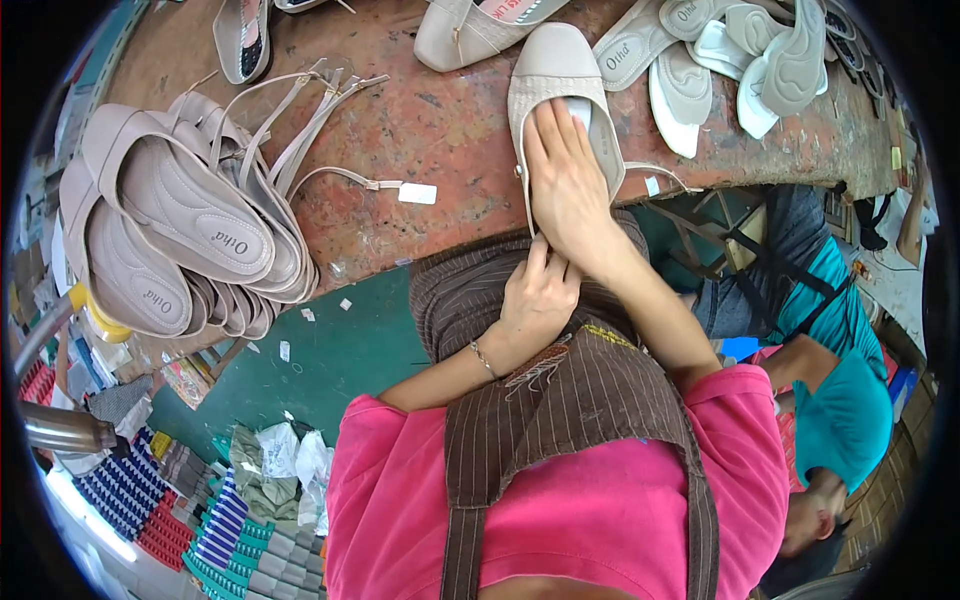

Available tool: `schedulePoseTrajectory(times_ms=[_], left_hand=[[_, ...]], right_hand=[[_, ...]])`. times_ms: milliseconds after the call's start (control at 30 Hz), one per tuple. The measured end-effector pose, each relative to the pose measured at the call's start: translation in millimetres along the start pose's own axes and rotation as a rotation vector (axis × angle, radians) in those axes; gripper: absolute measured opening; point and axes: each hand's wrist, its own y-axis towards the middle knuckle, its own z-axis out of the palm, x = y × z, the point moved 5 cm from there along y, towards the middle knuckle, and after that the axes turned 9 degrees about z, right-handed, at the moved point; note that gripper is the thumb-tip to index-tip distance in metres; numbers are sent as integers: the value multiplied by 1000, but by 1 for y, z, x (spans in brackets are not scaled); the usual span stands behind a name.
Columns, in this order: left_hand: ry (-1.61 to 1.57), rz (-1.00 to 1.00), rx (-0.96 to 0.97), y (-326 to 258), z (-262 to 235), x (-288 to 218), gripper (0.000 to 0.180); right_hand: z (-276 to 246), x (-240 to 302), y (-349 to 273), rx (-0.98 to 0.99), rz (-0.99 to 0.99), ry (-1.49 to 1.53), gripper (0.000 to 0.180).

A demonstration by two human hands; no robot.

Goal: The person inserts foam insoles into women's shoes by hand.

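A beige closed-toe flat shoe [558, 62] with a thin ankle strap lies at the table's front edge, its toe pointing away from me. My right hand [572, 195] reaches into it, fingers stretched out and pressed flat inside toward the toe. Part of a white layer shows beside those fingertips. My left hand [540, 292], a bracelet on its wrist, is closed at the heel end, just below my right palm. The heel itself is mostly hidden by my hands. Beyond the shoe lies another beige shoe [470, 38].
Several beige strapped sandals [190, 215] are stacked at the left. Loose padded insoles [682, 85] lie in a pile at the far right of the worn reddish table [430, 130]. A co-worker in a teal shirt [845, 420] is at my right. Shoe parts [215, 520] sit lower left.
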Motion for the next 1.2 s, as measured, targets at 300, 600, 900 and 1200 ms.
schedulePoseTrajectory(times_ms=[300, 600, 900, 1200], left_hand=[[6, -98, 80, -7, 11, 7, 47], [-17, -163, 8, 6, 9, 14, 42], [90, -137, 78, 22, 2, 14, 52], [70, -171, -116, 44, -17, 22, 42]], right_hand=[[-18, 5, -18, -42, -145, 21, 45], [-4, 0, 6, -184, -55, -63, 38], [4, -17, 31, -237, 14, -83, 43], [-36, -25, 49, 39, -300, 368, 23]])
